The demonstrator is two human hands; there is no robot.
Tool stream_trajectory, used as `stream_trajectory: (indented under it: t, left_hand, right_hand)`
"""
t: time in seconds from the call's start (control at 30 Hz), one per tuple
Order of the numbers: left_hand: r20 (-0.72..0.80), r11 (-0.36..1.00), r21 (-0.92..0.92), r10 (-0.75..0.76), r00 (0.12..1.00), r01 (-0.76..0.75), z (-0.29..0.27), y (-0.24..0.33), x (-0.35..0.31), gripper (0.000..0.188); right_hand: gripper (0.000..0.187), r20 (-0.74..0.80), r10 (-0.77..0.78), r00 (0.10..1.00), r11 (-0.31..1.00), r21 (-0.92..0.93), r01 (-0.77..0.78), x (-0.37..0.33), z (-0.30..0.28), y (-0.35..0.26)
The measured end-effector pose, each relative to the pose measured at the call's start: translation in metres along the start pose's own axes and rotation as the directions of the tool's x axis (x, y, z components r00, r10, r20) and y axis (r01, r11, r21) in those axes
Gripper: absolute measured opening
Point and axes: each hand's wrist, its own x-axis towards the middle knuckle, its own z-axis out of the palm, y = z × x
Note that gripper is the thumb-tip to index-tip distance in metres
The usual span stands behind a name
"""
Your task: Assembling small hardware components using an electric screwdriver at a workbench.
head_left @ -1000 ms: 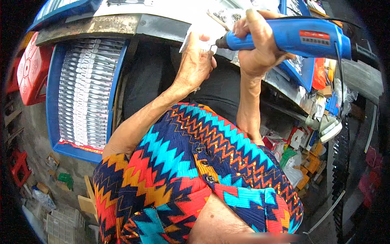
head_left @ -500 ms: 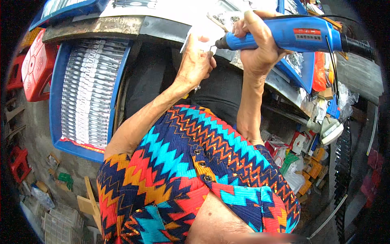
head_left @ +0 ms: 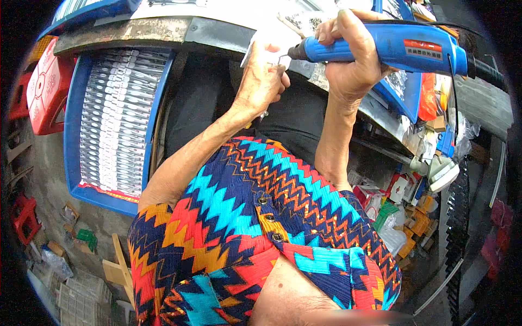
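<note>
My right hand grips a blue electric screwdriver lying almost level, its black nose pointing left. The thin bit at its tip ends right by the fingers of my left hand. Those fingers are closed around a small white piece, largely covered by the hand and washed out by glare, so its kind is unclear. Both hands are in front of the workbench edge, above my dark-clothed lap. A black cable runs off the screwdriver's rear to the right.
A blue tray at the left holds stacked rows of slim white-and-dark pieces. Red stools stand beyond it. Another blue tray rests at the bench's right, near an orange-red bag. Boxes and yellow parts clutter the lower right.
My right hand has shifted slightly to the right with the screwdriver, whose nose has risen a little. My left hand stays nearly in place, still around the white piece.
</note>
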Motion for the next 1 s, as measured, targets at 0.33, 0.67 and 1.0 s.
stream_trajectory:
  t: [0.33,0.67,1.0]
  left_hand:
    - [-0.017,0.999,0.025,0.029,0.999,-0.028,-0.001,-0.001,0.0,0.03]
    - [-0.025,0.999,0.044,0.011,1.0,-0.01,0.0,0.001,0.001,0.029]
    - [-0.052,0.997,0.078,0.033,0.998,-0.029,-0.001,-0.002,0.002,0.028]
  right_hand:
    - [0.013,-0.054,-0.049,0.997,0.999,-0.01,0.049,-0.003,0.01,-0.004]
    - [0.014,-0.068,-0.019,0.998,1.0,-0.024,0.018,-0.003,0.01,-0.004]
    - [0.013,-0.124,0.02,0.992,0.996,-0.085,-0.031,-0.003,0.014,0.0]
